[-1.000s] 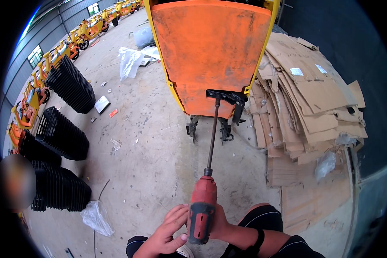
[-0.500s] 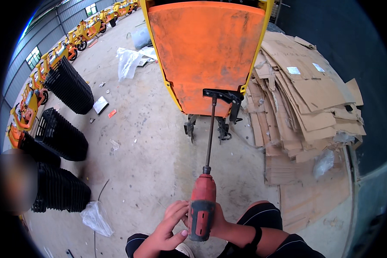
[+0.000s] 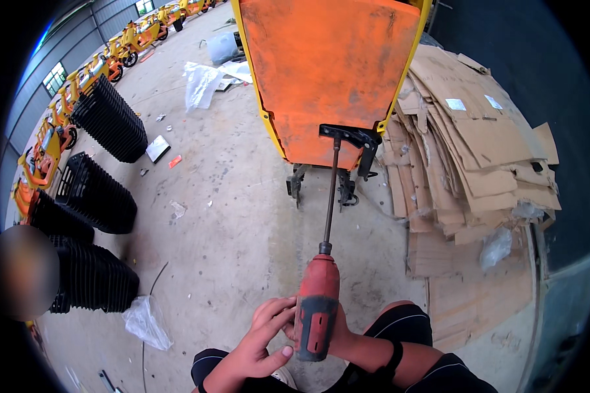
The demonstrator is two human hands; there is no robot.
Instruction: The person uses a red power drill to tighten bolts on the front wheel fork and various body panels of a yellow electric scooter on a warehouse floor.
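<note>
A red power drill (image 3: 316, 308) with a long dark bit (image 3: 330, 190) points up at a black bracket (image 3: 353, 136) on the lower edge of a large orange panel (image 3: 328, 72) with yellow trim. The bit's tip touches the bracket. My right hand (image 3: 339, 334) grips the drill's handle from behind and is mostly hidden by the tool. My left hand (image 3: 262, 334) rests against the drill's left side, fingers spread on its body. My knees in dark trousers show at the bottom edge.
A pile of flattened cardboard (image 3: 472, 150) lies to the right. Stacks of black plastic baskets (image 3: 105, 118) stand on the concrete floor at left, with plastic bags (image 3: 147, 321) and scraps. Orange and yellow bikes (image 3: 121, 46) line the far left wall. A blurred person (image 3: 19, 272) is at the left edge.
The drill and both hands have stayed on the bracket; the view has shifted slightly, and my left hand has settled closer against the drill body.
</note>
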